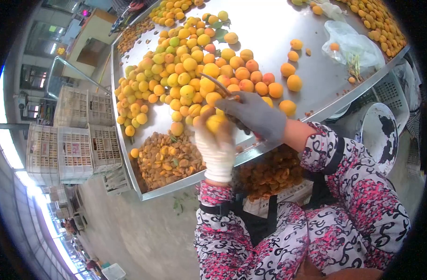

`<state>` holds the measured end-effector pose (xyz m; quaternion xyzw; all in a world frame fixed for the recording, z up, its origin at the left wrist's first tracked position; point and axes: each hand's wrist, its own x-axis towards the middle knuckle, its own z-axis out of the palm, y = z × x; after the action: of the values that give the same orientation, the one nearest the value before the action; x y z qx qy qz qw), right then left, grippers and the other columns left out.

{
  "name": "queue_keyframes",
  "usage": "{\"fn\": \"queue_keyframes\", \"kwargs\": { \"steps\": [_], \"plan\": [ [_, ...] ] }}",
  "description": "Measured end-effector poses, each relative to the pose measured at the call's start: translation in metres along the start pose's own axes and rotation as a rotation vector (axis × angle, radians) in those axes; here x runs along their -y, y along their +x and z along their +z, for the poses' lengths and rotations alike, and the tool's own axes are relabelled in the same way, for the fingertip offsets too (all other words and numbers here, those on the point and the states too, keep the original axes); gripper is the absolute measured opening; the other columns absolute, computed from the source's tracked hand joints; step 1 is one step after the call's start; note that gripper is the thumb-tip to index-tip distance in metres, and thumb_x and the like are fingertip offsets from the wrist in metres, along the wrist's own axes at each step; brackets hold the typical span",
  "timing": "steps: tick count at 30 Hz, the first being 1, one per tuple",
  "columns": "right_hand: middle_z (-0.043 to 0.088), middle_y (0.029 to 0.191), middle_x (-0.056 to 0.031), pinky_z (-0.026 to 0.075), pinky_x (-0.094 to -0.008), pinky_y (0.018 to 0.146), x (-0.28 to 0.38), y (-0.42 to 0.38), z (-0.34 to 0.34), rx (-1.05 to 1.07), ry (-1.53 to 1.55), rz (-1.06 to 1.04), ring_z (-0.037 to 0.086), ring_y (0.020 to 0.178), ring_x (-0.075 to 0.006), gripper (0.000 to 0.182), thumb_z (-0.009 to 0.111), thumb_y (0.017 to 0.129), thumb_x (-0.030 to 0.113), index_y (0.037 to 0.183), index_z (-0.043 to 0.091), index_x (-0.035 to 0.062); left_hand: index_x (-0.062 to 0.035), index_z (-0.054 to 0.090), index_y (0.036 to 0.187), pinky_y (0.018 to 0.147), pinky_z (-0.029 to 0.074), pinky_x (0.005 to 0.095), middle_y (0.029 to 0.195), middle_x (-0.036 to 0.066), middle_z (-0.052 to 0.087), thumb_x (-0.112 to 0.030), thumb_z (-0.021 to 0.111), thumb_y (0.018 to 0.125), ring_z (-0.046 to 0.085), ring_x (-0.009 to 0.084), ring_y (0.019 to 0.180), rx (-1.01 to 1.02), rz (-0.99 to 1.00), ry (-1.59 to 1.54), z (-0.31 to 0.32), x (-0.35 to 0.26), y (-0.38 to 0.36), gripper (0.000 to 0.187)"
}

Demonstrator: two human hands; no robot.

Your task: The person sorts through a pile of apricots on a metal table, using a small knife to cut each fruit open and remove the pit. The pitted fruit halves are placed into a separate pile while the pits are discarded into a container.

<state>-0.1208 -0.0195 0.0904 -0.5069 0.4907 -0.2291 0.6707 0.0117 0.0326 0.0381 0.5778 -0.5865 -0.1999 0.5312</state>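
My left hand (214, 145), in a white glove, is closed around a yellow-orange apricot (216, 123). Motion blurs its fingers a little. Right beside it, my right hand (259, 114) in a grey glove grips a knife (215, 83) with a thin, curved blade. The blade points up and left, over the heap of whole apricots (176, 70) on the metal table. Most of the knife's handle is hidden in the glove. Below and left of my left hand, a pile of brownish apricot pits (164, 161) fills the table's near corner.
The table's raised metal rim (318, 116) runs along the near side. Under it stands a crate (288, 195) of orange apricot pieces. A clear plastic bag (351, 44) lies at the right. Stacked crates (73, 151) stand left; a stained white basin (379, 135) stands right.
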Motion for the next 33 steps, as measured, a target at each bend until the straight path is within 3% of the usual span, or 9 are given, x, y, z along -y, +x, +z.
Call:
{"fn": "queue_keyframes", "kwargs": {
  "steps": [5, 7, 9, 12, 19, 21, 25, 28, 33],
  "plan": [
    [0.048, 0.060, -0.0002, 0.039, -0.0227, 0.046, -0.021, 0.019, 0.005, 0.040, 0.339, -0.152, 0.047, 0.053, -0.0067, 0.041, 0.060, 0.083, 0.044, 0.080, 0.057, 0.0028, 0.0041, 0.040, 0.119, 0.072, 0.047, 0.0302, 0.098, 0.015, 0.056, -0.020, 0.058, 0.086, 0.057, 0.0197, 0.082, 0.095, 0.371, 0.435, -0.001, -0.016, 0.002, 0.045],
    [0.048, 0.060, -0.0002, 0.040, -0.0224, 0.047, -0.029, 0.025, 0.008, 0.061, 0.315, -0.149, 0.048, 0.054, -0.0069, 0.041, 0.060, 0.083, 0.043, 0.082, 0.058, 0.0021, 0.0034, 0.043, 0.118, 0.070, 0.045, 0.0371, 0.093, 0.017, 0.057, -0.022, 0.061, 0.082, 0.056, 0.0286, 0.078, 0.057, 0.300, 0.227, 0.007, -0.013, 0.000, 0.048],
    [0.051, 0.061, -0.0009, 0.042, -0.0221, 0.049, -0.036, 0.028, 0.012, -0.025, 0.112, -0.620, 0.051, 0.056, -0.0078, 0.041, 0.059, 0.085, 0.040, 0.088, 0.060, -0.0005, 0.0028, 0.045, 0.117, 0.068, 0.043, 0.0441, 0.088, 0.020, 0.057, -0.024, 0.064, 0.077, 0.054, 0.0375, 0.075, 0.018, 0.224, 0.019, 0.008, -0.008, -0.002, 0.052],
    [0.059, 0.085, -0.0016, 0.043, -0.0190, 0.062, -0.022, 0.014, 0.011, 0.086, 0.401, -0.195, 0.052, 0.074, -0.0043, 0.033, 0.062, 0.084, 0.027, 0.098, 0.060, -0.0021, 0.0041, 0.040, 0.121, 0.077, 0.047, 0.0320, 0.097, 0.015, 0.056, -0.018, 0.054, 0.088, 0.057, 0.0219, 0.085, 0.014, 0.353, 0.260, 0.001, -0.006, -0.004, 0.042],
    [0.059, 0.084, -0.0013, 0.042, -0.0207, 0.059, -0.015, 0.015, 0.022, -0.102, 0.405, -0.226, 0.051, 0.073, -0.0037, 0.031, 0.063, 0.083, 0.027, 0.096, 0.061, -0.0010, 0.0024, 0.040, 0.119, 0.079, 0.046, 0.0295, 0.106, 0.017, 0.054, -0.021, 0.039, 0.096, 0.055, 0.0211, 0.095, -0.043, 0.093, 0.098, 0.020, -0.011, -0.005, 0.033],
    [0.057, 0.062, -0.0127, 0.044, -0.0318, 0.050, -0.018, 0.025, 0.025, -0.343, 0.119, -0.530, 0.055, 0.053, -0.0191, 0.032, 0.062, 0.082, 0.033, 0.074, 0.057, 0.0026, 0.0014, 0.039, 0.119, 0.082, 0.045, 0.0284, 0.110, 0.016, 0.053, -0.023, 0.031, 0.098, 0.055, 0.0198, 0.094, -0.049, -0.043, -0.260, 0.028, -0.022, -0.005, 0.033],
    [0.057, 0.063, -0.0167, 0.045, -0.0394, 0.051, -0.018, 0.027, 0.025, -0.485, -0.250, -0.660, 0.058, 0.060, -0.0356, 0.037, 0.059, 0.081, 0.039, 0.066, 0.055, 0.0048, 0.0031, 0.043, 0.116, 0.082, 0.043, 0.0313, 0.101, 0.017, 0.055, -0.011, 0.038, 0.092, 0.055, 0.0262, 0.093, -0.142, -0.210, -0.309, 0.023, -0.009, -0.006, 0.028],
    [0.053, 0.058, -0.0133, 0.040, -0.0353, 0.047, -0.025, 0.026, 0.027, -0.504, -0.410, -0.788, 0.053, 0.052, -0.0277, 0.032, 0.066, 0.079, 0.030, 0.066, 0.053, 0.0037, 0.0018, 0.039, 0.124, 0.085, 0.043, 0.0312, 0.114, 0.017, 0.052, 0.004, 0.052, 0.082, 0.054, 0.0266, 0.102, 0.165, 0.059, 0.270, 0.012, -0.001, -0.020, 0.043],
    [0.059, 0.065, -0.0135, 0.046, -0.0367, 0.053, -0.028, 0.027, 0.022, -0.444, -0.358, -0.780, 0.060, 0.059, -0.0295, 0.035, 0.062, 0.080, 0.038, 0.068, 0.057, 0.0053, 0.0007, 0.039, 0.124, 0.076, 0.047, 0.0338, 0.104, 0.016, 0.057, 0.007, 0.059, 0.077, 0.058, 0.0291, 0.090, 0.223, 0.008, 0.101, 0.012, 0.000, -0.018, 0.051]
  ]
}}
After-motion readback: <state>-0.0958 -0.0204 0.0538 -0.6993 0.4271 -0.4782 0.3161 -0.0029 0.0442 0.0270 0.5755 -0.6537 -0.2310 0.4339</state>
